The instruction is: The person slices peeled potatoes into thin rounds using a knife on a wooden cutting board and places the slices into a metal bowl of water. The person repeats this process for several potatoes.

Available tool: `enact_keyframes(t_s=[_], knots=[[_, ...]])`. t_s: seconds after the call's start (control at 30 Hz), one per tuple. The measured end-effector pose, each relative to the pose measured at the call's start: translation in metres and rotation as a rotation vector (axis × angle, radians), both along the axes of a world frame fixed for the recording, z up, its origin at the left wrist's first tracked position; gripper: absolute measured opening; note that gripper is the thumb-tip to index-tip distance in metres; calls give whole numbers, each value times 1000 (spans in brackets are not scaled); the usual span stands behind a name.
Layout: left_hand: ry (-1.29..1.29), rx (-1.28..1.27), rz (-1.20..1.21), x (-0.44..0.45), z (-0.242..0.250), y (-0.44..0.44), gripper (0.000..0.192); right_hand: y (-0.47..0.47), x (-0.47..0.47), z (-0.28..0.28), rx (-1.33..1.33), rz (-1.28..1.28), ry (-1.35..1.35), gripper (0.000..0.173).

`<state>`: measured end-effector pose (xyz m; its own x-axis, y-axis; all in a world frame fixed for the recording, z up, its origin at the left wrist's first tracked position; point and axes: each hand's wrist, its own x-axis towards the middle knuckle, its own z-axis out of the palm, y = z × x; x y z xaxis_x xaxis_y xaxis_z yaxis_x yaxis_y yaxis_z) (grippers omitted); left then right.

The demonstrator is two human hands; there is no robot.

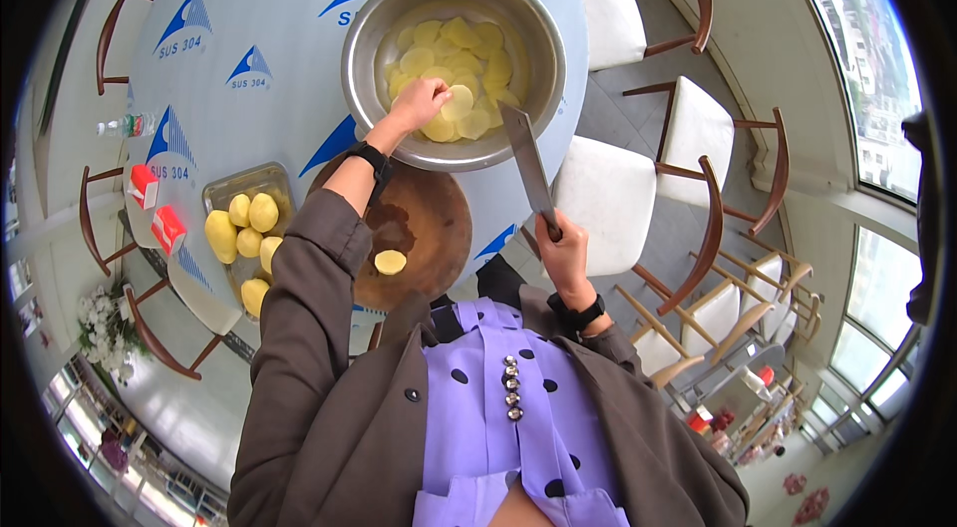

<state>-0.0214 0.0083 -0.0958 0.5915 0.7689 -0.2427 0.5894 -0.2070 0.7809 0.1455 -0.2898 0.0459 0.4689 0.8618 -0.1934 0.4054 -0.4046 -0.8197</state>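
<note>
My left hand [421, 105] is over the near left part of a large steel bowl [549, 63], with a thin round potato slice [457, 102] held at its fingertips. Many pale yellow potato slices [463, 62] lie in the bowl. My right hand [564, 246] grips the handle of a cleaver [529, 160], whose blade points away from me, its tip at the bowl's right rim. Between the bowl and my body is a round wooden chopping board [441, 228], partly hidden by my left arm. A cut piece of potato [390, 262] and a wet patch are on it.
Left of the board, a metal tray [224, 187] holds several peeled potatoes [263, 212]. Two red and white packs [168, 229] and a plastic bottle [127, 125] are at the far left of the round table [284, 116]. Chairs with white seats [605, 202] stand close on the right.
</note>
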Motion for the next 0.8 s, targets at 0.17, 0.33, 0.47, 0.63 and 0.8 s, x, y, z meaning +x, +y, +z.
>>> enact_keyframes(t_s=[0.17, 0.33, 0.47, 0.63, 0.8], knots=[[49, -30, 14, -11, 8, -10, 23, 1, -3, 3, 23, 17, 14, 13], [-5, 534, 48, -37, 34, -35, 30, 5, -12, 3, 40, 67, 4, 13], [-110, 634, 197, -86, 76, -87, 15, 3, -21, -2, 40, 114, -6, 10], [-29, 616, 361, -190, 69, -221, 22, 11, -43, -14, 37, 261, -19, 13], [46, 501, 373, -215, 32, -326, 63, 20, -73, -19, -11, 439, -13, 21]])
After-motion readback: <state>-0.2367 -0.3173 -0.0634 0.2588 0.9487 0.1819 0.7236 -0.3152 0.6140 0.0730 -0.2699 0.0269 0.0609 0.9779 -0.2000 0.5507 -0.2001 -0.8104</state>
